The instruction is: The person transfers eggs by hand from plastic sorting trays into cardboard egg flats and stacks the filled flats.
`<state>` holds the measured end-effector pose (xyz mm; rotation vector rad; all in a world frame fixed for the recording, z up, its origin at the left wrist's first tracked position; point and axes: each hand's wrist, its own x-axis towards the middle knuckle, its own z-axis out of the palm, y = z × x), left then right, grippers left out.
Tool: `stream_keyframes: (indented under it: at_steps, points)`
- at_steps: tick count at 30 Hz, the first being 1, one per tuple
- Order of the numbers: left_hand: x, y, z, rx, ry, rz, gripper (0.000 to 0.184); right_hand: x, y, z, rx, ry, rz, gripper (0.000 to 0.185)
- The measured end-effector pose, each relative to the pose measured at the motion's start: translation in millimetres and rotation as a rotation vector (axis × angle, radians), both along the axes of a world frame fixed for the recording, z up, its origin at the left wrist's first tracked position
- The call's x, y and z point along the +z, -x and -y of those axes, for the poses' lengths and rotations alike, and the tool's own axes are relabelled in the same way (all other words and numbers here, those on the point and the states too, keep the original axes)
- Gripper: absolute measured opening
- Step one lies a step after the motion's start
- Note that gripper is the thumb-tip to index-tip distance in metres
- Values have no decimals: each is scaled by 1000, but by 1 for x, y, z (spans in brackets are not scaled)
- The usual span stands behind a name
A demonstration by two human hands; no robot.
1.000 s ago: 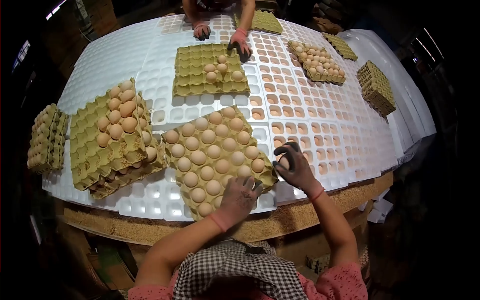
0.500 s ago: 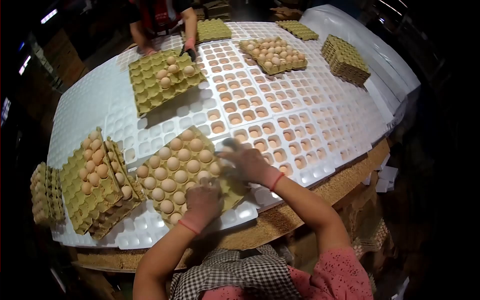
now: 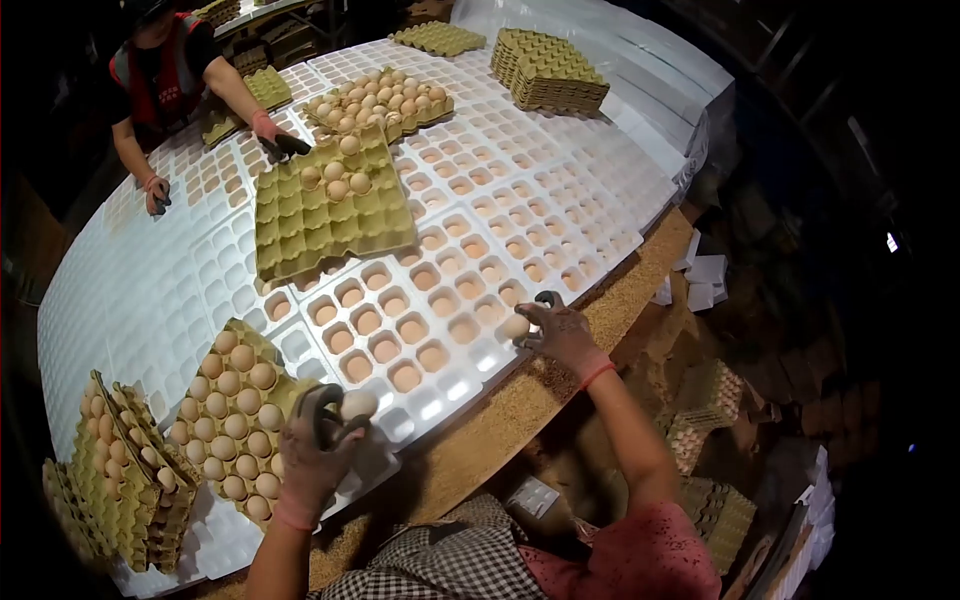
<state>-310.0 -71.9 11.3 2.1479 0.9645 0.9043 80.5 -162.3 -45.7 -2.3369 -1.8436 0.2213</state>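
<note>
My left hand (image 3: 318,440), in a dark-palmed glove, has an egg (image 3: 359,404) at its fingertips, just right of a pulp tray (image 3: 234,333) filled with eggs. Over the right front part of the white foam trays (image 3: 480,366), my right hand (image 3: 556,330) pinches another egg (image 3: 516,326) between thumb and fingers. Eggs sit in many cups of the foam trays between and beyond my hands. A pulp tray (image 3: 335,222) with several eggs lies farther back, partly over the foam trays.
A co-worker (image 3: 165,75) stands at the back left, one hand at the middle pulp tray. Stacked trays with eggs (image 3: 130,470) lean at the far left. An egg-filled tray (image 3: 380,105) and a tall stack of pulp trays (image 3: 548,75) stand at the back. The wooden edge (image 3: 600,310) runs along the front right.
The view has swung right. My left hand has left the filled pulp tray and now has an egg. My right hand has moved away from that tray to the foam trays with an egg.
</note>
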Motion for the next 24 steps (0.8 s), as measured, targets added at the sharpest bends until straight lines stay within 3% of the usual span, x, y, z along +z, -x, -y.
stream_keyframes:
  at_steps: [2, 4, 6, 7, 8, 10, 12, 14, 16, 18, 20, 21, 23, 24]
  points:
    - [9, -62, 3, -182, 85, -155, 52, 16, -9, -4, 5, 93, -93, 53]
    - [0, -116, 5, -288, -23, -178, 52, 14, -31, -12, 27, 194, -187, 48]
    - [-27, -155, 5, -352, -160, -350, 47, -15, -58, -21, -88, -604, -395, 36]
    - [-44, -169, 2, -412, -199, -464, 40, 2, -53, -21, -210, -656, -422, 31]
    - [-47, -187, 1, -461, -75, -736, 37, -22, -59, -25, -395, -591, -415, 33]
    - [-54, -195, -2, -407, 45, -571, 34, -83, -78, -28, -170, -460, -13, 36]
    - [-42, -188, -5, -318, 132, -155, 35, -101, -74, -23, -187, -462, 70, 39]
    - [-25, -170, 0, -199, 107, 8, 39, -126, -88, -21, -171, -481, -32, 51]
    - [-46, -157, 9, -192, -117, -187, 41, -145, -95, -18, -162, -477, -7, 54]
    - [-82, -151, 24, -355, -138, -514, 55, -133, -91, -24, -99, -651, 131, 52]
    - [-102, -139, 36, -377, -261, -520, 64, -131, -97, -22, -50, -585, 62, 52]
    - [-100, -131, 40, -348, -237, -445, 69, -135, -104, -18, -7, -550, 153, 48]
    - [-52, -94, 33, -222, -187, -351, 68, -89, -64, -23, 11, -562, 0, 42]
    - [-26, -68, 27, -121, -197, -290, 66, -41, -24, -26, -14, -589, -240, 38]
